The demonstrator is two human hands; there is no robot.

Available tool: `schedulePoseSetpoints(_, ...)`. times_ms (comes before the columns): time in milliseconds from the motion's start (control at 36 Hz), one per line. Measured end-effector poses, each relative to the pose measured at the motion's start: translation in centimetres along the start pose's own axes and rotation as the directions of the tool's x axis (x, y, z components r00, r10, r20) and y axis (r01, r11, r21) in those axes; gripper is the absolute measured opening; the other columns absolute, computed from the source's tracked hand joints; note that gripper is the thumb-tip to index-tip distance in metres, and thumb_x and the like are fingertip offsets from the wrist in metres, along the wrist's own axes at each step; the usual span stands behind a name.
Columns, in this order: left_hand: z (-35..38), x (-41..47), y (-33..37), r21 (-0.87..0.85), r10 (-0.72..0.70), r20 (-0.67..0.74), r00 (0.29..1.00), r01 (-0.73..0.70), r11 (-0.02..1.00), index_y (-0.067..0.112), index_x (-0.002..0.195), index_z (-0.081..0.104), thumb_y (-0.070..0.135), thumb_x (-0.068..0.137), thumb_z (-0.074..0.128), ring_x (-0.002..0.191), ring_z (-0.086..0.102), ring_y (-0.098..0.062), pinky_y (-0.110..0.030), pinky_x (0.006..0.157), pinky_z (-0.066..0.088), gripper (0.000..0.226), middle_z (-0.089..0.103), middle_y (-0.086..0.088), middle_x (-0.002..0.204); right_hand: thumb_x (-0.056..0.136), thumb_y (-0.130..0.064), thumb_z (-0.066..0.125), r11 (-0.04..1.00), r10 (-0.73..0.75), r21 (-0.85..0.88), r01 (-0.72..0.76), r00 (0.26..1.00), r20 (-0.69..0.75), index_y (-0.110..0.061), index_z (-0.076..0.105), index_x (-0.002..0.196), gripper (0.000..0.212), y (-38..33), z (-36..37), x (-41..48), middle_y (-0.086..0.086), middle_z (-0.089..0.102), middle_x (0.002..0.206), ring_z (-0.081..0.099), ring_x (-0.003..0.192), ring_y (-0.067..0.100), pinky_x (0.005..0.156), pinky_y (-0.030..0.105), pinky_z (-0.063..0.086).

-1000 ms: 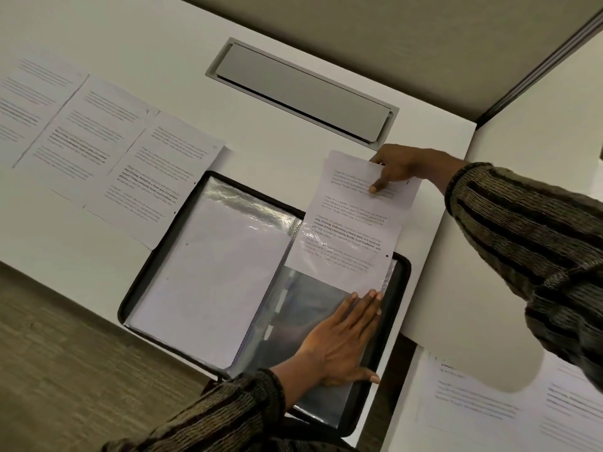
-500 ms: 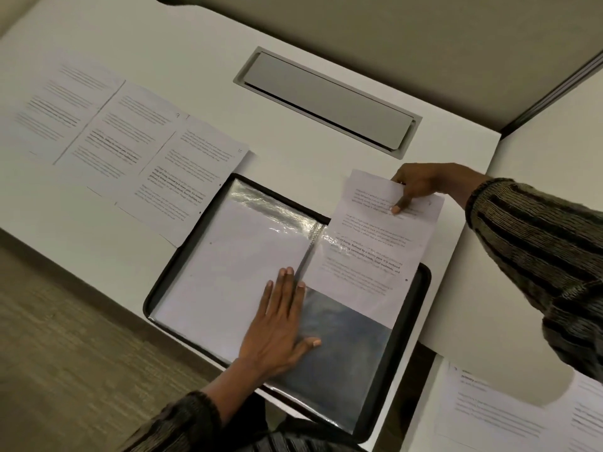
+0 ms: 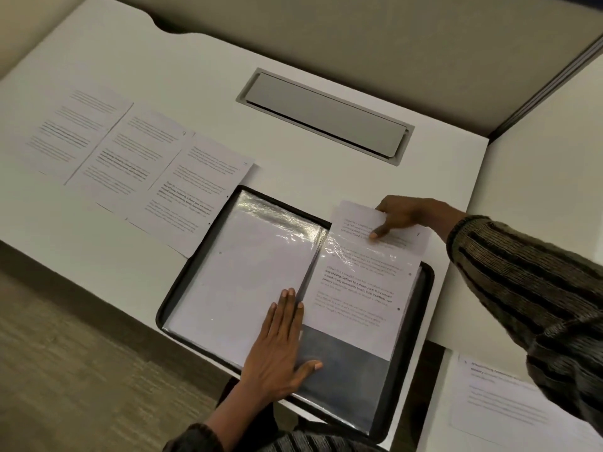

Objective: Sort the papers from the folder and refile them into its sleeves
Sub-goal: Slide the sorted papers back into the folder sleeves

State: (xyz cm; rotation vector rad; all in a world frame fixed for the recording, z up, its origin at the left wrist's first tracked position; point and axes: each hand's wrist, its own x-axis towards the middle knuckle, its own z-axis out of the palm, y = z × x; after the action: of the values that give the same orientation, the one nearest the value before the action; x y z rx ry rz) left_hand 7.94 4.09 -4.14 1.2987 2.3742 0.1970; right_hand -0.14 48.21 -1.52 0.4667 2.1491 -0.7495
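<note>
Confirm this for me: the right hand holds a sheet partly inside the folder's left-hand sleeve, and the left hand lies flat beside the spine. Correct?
Not quite: the head view shows the sheet partly inside the right-hand sleeve, not the left-hand one. Otherwise yes: the right hand holds it, and the left hand lies flat beside the spine.

counter (image 3: 195, 76): smooth matt white laminate | folder (image 3: 404, 370): matt black cover | pockets (image 3: 277, 210): clear glossy plastic, crinkled, catching glare | paper (image 3: 354, 215): thin matt white, printed | hatch (image 3: 326, 112): smooth grey, metal-looking, dull sheen | jumper (image 3: 522, 288): coarse striped knit cloth | floor (image 3: 65, 353): rough woven carpet
</note>
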Motion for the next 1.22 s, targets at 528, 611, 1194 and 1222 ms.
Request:
schedulePoseSetpoints(528,0.1,-3.7,-1.6,0.017,0.006,0.044,0.999,-0.006,1.0,0.004,0.167,-0.006,0.085,0.097,0.037,0.163,-0.016,-0.032,-0.049,0.128,0.003,0.115,-0.02,-0.016,0.175,0.081,-0.033,0.09,0.991,-0.065,0.094,0.095,0.957,-0.283,-0.023,0.081,0.094,0.019,-2.3,5.7,-1.5,-0.004,0.077,0.093,0.07,0.094,0.018,0.074,0.026,0.046)
schedulePoseSetpoints(611,0.1,-3.8,-1.6,0.008,0.0,0.052,0.999,-0.001,1.0,0.005,0.167,-0.007,0.085,0.096,0.037,0.162,-0.017,-0.032,-0.048,0.128,0.002,0.116,-0.021,-0.015,0.174,0.081,-0.036,0.09,0.984,-0.039,0.152,0.095,0.941,-0.335,-0.018,0.081,0.097,0.026,-2.7,6.5,-2.0,-0.004,0.074,0.09,0.067,0.089,0.015,0.072,0.022,0.045)
schedulePoseSetpoints(1194,-1.2,-3.7,-2.4,-0.06,0.036,0.112,0.993,-0.029,0.998,0.016,0.162,-0.028,0.08,0.095,0.045,0.154,-0.039,-0.021,-0.04,0.129,-0.018,0.119,-0.043,-0.004,0.166,0.082,-0.044,0.087,0.977,0.009,0.197,0.078,0.914,-0.405,-0.026,0.068,0.1,0.032,-3.9,9.7,-3.2,-0.009,0.069,0.106,0.064,0.103,0.012,0.086,0.035,0.048)
schedulePoseSetpoints(1222,-1.3,-3.8,-2.4,-0.061,0.039,0.118,0.992,-0.032,0.998,0.016,0.162,-0.028,0.079,0.095,0.046,0.154,-0.04,-0.021,-0.04,0.129,-0.019,0.119,-0.044,-0.003,0.166,0.076,-0.047,0.091,0.98,0.021,0.187,0.061,0.913,-0.406,-0.027,0.068,0.101,0.04,-4.1,9.8,-3.3,-0.01,0.065,0.104,0.06,0.099,0.01,0.084,0.034,0.047)
